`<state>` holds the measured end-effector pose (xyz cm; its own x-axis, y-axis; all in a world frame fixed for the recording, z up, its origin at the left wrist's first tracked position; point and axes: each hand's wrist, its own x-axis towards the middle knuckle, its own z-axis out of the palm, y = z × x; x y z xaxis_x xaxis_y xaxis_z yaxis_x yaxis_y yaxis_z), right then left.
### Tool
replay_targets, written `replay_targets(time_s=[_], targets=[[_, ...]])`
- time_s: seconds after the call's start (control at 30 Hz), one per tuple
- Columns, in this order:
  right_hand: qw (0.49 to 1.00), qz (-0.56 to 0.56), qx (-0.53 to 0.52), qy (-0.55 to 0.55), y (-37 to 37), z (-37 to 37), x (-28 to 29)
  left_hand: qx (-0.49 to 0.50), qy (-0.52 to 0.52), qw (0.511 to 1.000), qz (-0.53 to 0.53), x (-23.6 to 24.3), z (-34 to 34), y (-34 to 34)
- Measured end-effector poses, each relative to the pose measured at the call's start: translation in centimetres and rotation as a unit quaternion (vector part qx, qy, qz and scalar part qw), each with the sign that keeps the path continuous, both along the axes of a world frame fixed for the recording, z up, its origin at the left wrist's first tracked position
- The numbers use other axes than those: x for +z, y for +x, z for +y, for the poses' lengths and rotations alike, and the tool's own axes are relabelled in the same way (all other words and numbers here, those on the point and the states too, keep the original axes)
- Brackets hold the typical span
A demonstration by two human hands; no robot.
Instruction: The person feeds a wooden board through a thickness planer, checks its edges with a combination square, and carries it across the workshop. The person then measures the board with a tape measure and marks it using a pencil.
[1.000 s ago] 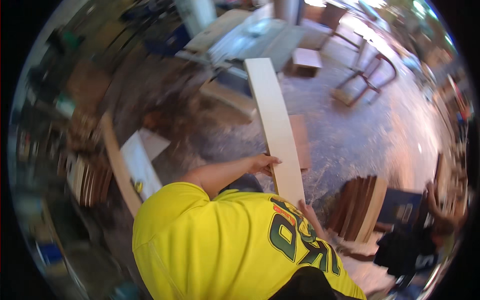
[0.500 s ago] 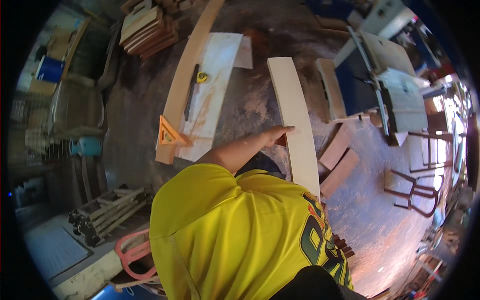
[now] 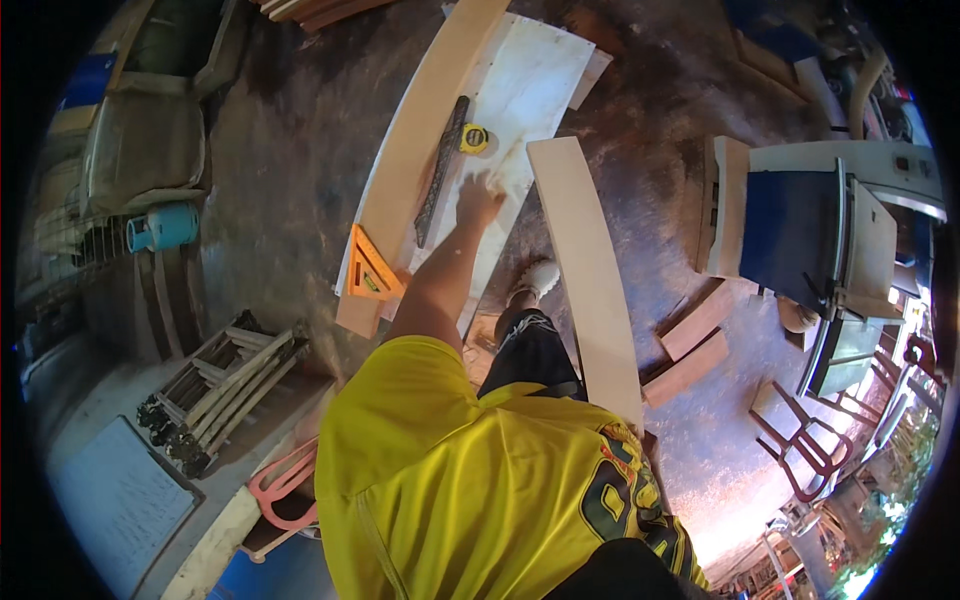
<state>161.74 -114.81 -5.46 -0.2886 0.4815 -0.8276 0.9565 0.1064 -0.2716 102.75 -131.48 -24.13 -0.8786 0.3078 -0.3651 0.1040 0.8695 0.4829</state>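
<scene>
My left hand (image 3: 481, 198) reaches out over a white board (image 3: 540, 70); its fingers look spread, slightly blurred, and hold nothing. Just beyond the fingers is a yellow tape measure (image 3: 474, 138). Beside it lies a long dark tool (image 3: 442, 172) of a kind I cannot make out. An orange speed square (image 3: 372, 268) rests near the close end of a long wooden plank (image 3: 420, 110) on the board's left side. Another pale plank (image 3: 590, 270) slants up in front of me, its near end hidden by my yellow shirt. My right hand is out of sight.
Two reddish boards (image 3: 690, 340) lie on the floor to the right, near a blue-sided machine (image 3: 790, 225). A wooden chair frame (image 3: 800, 435) is farther right. At left stand a teal gas cylinder (image 3: 165, 228) and a stack of wooden frames (image 3: 225, 390).
My left hand has let go of the pale plank and moved left over the white board. The view has shifted, and my shoe now shows between the board and plank.
</scene>
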Motion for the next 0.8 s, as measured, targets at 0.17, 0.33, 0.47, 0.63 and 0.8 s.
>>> replay_targets(time_s=[0.17,0.33,0.47,0.63,0.8], targets=[[0.999,0.024,0.035,-0.003,-3.5,-0.1,3.6,-0.02,-0.051,0.985,0.163,0.3,1.9,-8.1],[0.995,-0.088,0.042,0.002,-5.5,-0.6,5.9,-0.052,-0.112,0.987,0.104,-2.4,2.7,-11.1],[0.991,-0.122,0.032,0.034,-7.2,-1.7,7.8,-0.056,-0.129,0.977,0.158,-2.7,2.6,-11.3],[0.997,-0.046,0.023,0.065,-4.1,-2.9,7.5,-0.096,-0.072,0.971,0.206,-0.2,1.7,-10.8],[0.994,-0.089,-0.057,0.025,-4.6,-3.8,7.9,-0.139,0.082,0.966,0.202,0.7,-1.0,-7.6]])
